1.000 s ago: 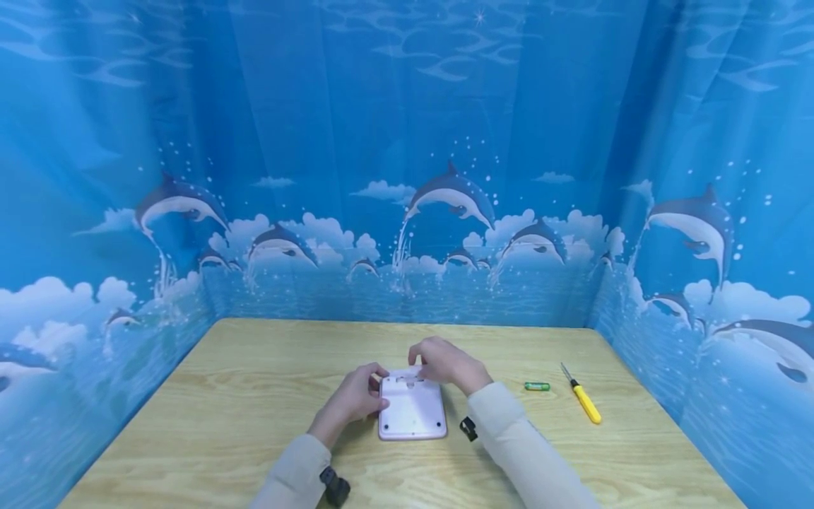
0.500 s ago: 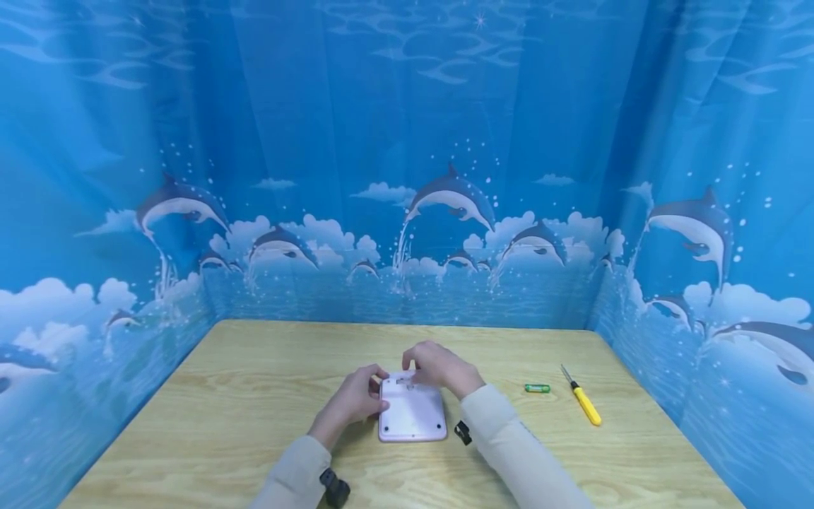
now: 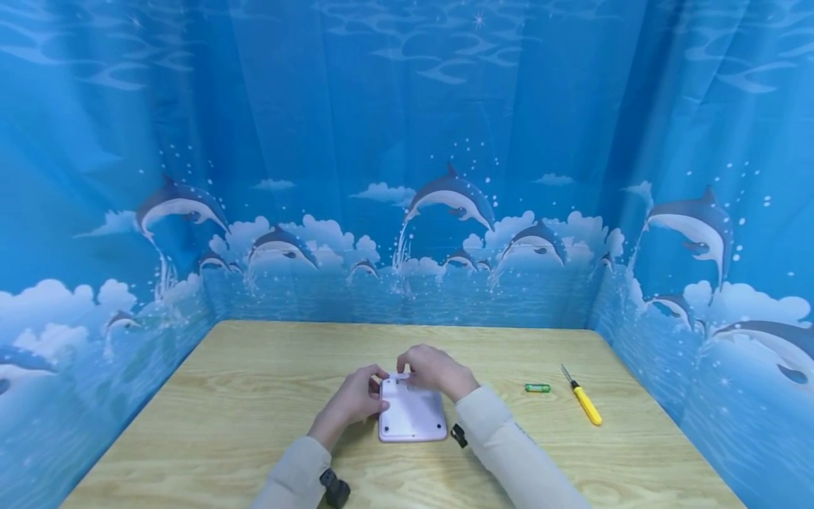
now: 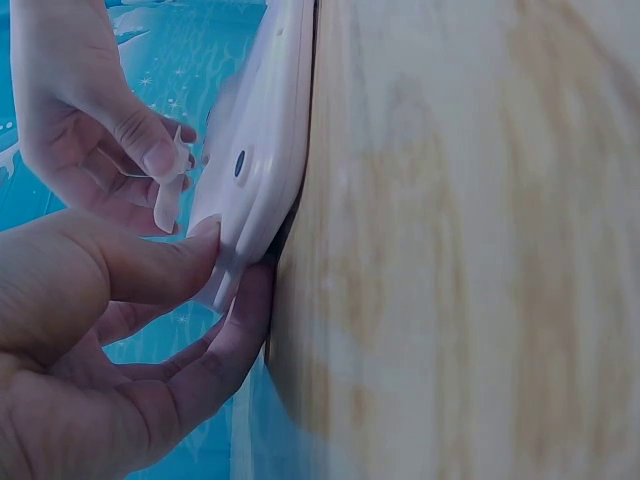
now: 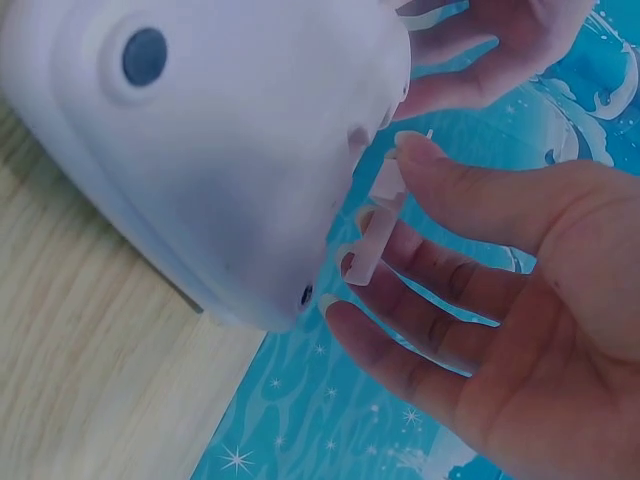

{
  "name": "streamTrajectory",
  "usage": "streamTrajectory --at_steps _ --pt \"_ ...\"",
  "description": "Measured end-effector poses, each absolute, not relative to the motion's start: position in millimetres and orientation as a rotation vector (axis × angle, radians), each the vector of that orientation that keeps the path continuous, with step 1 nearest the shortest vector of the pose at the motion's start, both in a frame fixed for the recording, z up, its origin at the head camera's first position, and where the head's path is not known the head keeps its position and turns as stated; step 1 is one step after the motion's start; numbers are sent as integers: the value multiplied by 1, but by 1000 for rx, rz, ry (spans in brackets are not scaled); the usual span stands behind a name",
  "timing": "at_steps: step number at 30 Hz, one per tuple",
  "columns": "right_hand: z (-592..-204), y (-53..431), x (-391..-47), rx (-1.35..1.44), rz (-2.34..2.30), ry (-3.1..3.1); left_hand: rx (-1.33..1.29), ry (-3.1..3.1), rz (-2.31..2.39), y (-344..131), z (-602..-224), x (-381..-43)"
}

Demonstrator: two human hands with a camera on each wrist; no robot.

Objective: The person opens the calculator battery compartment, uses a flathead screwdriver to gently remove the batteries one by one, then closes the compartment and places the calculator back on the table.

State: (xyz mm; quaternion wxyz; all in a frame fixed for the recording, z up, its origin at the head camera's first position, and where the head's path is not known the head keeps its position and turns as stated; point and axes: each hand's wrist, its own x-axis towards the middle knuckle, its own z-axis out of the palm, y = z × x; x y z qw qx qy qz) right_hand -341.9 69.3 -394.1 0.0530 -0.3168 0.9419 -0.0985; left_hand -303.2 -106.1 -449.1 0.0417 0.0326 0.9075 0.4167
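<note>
A flat, squarish pale pink device (image 3: 413,413) with dark round feet lies back side up on the table. My left hand (image 3: 356,394) grips its left edge, with the thumb on top and fingers at the side in the left wrist view (image 4: 150,340). At the far edge, over the battery recess, is my right hand (image 3: 435,369). It pinches a small white plastic battery cover (image 5: 378,235) between thumb and fingers, close beside the device's end. The right hand hides part of the recess from the head view.
On the wooden table (image 3: 267,382), a green AA-type battery (image 3: 537,388) lies to the right of the hands. Farther right is a screwdriver (image 3: 585,404) with a yellow handle. A blue dolphin-print curtain (image 3: 407,141) surrounds the table's back and sides.
My right hand has moved a little to the left along the device's far edge, covering more of the recess. The left hand and the device have stayed in place.
</note>
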Motion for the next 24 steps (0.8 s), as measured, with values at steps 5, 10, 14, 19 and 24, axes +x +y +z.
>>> streamTrajectory --at_steps 5,10,14,19,24 --pt "-397 67 -342 -969 -276 2870 94 2771 1286 -106 -450 -304" --pt "-399 65 -342 -966 -266 2874 95 2775 1286 -106 -450 -304" --pt "-400 63 -342 -966 -245 2879 107 2774 1287 -106 -450 -305" --pt "-400 63 -342 -962 -224 2883 111 2769 1299 -107 -450 -304" --pt "-400 62 -341 -953 -226 2888 102 2759 1307 -107 -449 -305"
